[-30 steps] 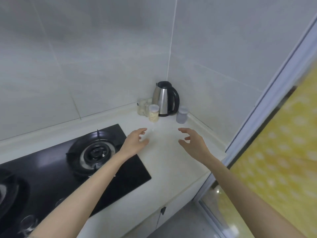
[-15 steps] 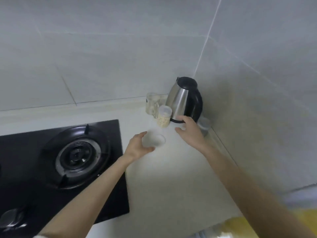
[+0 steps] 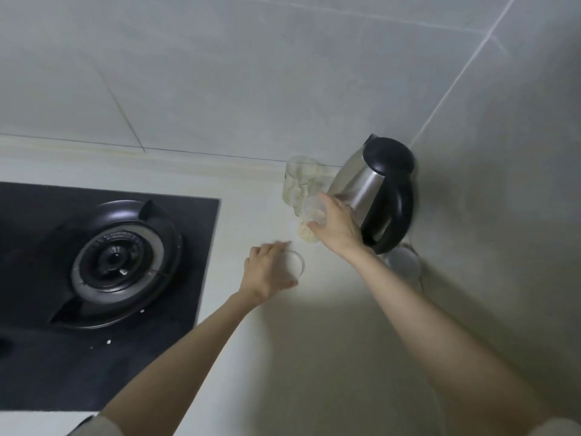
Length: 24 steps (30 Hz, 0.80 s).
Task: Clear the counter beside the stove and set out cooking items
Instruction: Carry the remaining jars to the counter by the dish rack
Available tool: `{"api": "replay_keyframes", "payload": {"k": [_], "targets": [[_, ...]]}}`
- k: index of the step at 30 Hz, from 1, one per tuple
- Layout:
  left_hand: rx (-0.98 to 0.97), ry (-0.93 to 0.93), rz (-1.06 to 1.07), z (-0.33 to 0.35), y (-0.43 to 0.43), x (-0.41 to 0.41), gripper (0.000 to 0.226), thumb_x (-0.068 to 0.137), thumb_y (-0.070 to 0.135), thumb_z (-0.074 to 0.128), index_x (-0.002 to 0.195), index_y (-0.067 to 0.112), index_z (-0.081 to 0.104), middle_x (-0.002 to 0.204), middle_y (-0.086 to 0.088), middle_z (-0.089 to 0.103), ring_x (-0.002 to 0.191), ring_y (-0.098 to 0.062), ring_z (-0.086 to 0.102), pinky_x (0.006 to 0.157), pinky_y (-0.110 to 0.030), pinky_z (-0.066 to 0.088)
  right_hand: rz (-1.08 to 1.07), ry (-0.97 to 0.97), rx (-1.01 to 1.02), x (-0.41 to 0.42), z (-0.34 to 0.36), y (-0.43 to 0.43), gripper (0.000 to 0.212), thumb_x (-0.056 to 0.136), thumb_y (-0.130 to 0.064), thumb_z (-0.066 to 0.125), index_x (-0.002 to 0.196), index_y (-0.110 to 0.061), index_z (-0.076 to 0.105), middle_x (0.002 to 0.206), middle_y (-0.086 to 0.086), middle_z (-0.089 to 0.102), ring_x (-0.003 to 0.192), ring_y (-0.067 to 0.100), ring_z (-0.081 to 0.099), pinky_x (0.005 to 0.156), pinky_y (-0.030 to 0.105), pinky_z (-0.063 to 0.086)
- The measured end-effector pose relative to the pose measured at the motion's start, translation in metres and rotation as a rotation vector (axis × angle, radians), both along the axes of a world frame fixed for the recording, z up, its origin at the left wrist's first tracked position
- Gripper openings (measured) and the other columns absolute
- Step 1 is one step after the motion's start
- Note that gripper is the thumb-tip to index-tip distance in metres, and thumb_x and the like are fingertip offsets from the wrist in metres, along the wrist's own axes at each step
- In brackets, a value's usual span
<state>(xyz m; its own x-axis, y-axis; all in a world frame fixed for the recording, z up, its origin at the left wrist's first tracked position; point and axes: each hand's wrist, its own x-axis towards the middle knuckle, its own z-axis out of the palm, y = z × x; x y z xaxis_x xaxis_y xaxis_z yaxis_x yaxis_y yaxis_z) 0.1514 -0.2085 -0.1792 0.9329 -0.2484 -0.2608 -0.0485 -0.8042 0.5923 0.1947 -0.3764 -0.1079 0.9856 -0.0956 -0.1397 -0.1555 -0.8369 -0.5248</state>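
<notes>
The counter (image 3: 314, 357) beside the stove (image 3: 110, 262) is being cleared at its far corner, where the clutter is crowded against the tiled wall. A small clear jar (image 3: 309, 229) with pale, grain-like contents is grasped by the right hand (image 3: 336, 228), the fingers wrapped round its side from the kettle's direction; the grip looks closed on it, though motion blur softens the outline. The jar is held right in front of the kettle (image 3: 374, 196) and just beside an empty glass mug (image 3: 298, 180), so a side grip is probably chosen to draw it out without knocking either neighbour.

A shallow clear dish (image 3: 297, 262) is held by the left hand (image 3: 267, 275), fingers curled over its near rim, low over the open counter between the stove and the corner. Whether it rests on the surface or is lifted cannot be told.

A third small container with a greyish lid (image 3: 404, 262) stands untouched behind the right wrist, close to the kettle's base. One item per hand seems intended, so that the corner is emptied in fewer trips.
</notes>
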Motion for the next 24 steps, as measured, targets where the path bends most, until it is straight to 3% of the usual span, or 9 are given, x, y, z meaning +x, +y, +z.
{"api": "replay_keyframes", "payload": {"k": [6, 10, 15, 18, 22, 24], "targets": [[-0.163, -0.021, 0.112, -0.005, 0.001, -0.001, 0.083, 0.067, 0.040, 0.082, 0.138, 0.023, 0.043, 0.131, 0.001, 0.052, 0.119, -0.021, 0.044, 0.098, -0.021, 0.029, 0.044, -0.070, 0.004, 0.003, -0.005, 0.000, 0.061, 0.082, -0.020, 0.071, 0.136, -0.017, 0.042, 0.138, 0.006, 0.047, 0.127, 0.028, 0.043, 0.101, 0.040, 0.041], [-0.291, -0.013, 0.232, 0.014, 0.017, -0.001, 0.082, 0.066, 0.028, 0.085, 0.137, 0.018, 0.045, 0.127, 0.000, 0.052, 0.109, -0.017, 0.054, 0.095, -0.021, 0.041, 0.049, -0.108, 0.046, -0.007, 0.005, 0.006, 0.059, 0.081, -0.018, 0.071, 0.134, -0.014, 0.046, 0.132, 0.009, 0.051, 0.124, 0.027, 0.045, 0.099, 0.033, 0.038], [-0.399, -0.106, 0.324, 0.045, 0.049, -0.008, 0.082, 0.066, 0.014, 0.084, 0.137, 0.019, 0.045, 0.128, 0.003, 0.051, 0.105, -0.010, 0.053, 0.091, -0.023, 0.047, 0.093, -0.148, 0.146, -0.020, 0.025, 0.023, 0.053, 0.079, -0.018, 0.072, 0.127, -0.009, 0.052, 0.127, 0.011, 0.055, 0.121, 0.027, 0.048, 0.097, 0.033, 0.039], [-0.392, -0.197, 0.376, 0.065, 0.075, -0.022, 0.081, 0.066, 0.016, 0.085, 0.137, 0.020, 0.045, 0.127, 0.005, 0.051, 0.108, -0.008, 0.053, 0.089, -0.014, 0.045, 0.106, -0.165, 0.247, -0.023, 0.036, 0.044, 0.067, 0.076, -0.026, 0.075, 0.136, -0.015, 0.047, 0.133, 0.007, 0.052, 0.126, 0.023, 0.045, 0.104, 0.033, 0.038], [-0.364, -0.329, 0.462, 0.095, 0.122, -0.056, 0.081, 0.065, 0.021, 0.085, 0.136, 0.020, 0.047, 0.128, 0.010, 0.052, 0.117, -0.010, 0.052, 0.100, -0.035, 0.046, 0.217, -0.173, 0.363, -0.034, 0.059, 0.088, 0.074, 0.074, -0.030, 0.076, 0.140, -0.022, 0.043, 0.137, -0.001, 0.049, 0.128, 0.016, 0.042, 0.106, 0.032, 0.037], [-0.369, -0.373, 0.533, 0.107, 0.147, -0.078, 0.080, 0.064, 0.021, 0.085, 0.135, 0.022, 0.047, 0.128, 0.011, 0.053, 0.119, -0.009, 0.051, 0.101, -0.038, 0.046, 0.294, -0.176, 0.388, -0.043, 0.069, 0.117, 0.075, 0.073, -0.030, 0.077, 0.140, -0.025, 0.042, 0.136, -0.003, 0.050, 0.128, 0.015, 0.043, 0.106, 0.032, 0.039]]}}
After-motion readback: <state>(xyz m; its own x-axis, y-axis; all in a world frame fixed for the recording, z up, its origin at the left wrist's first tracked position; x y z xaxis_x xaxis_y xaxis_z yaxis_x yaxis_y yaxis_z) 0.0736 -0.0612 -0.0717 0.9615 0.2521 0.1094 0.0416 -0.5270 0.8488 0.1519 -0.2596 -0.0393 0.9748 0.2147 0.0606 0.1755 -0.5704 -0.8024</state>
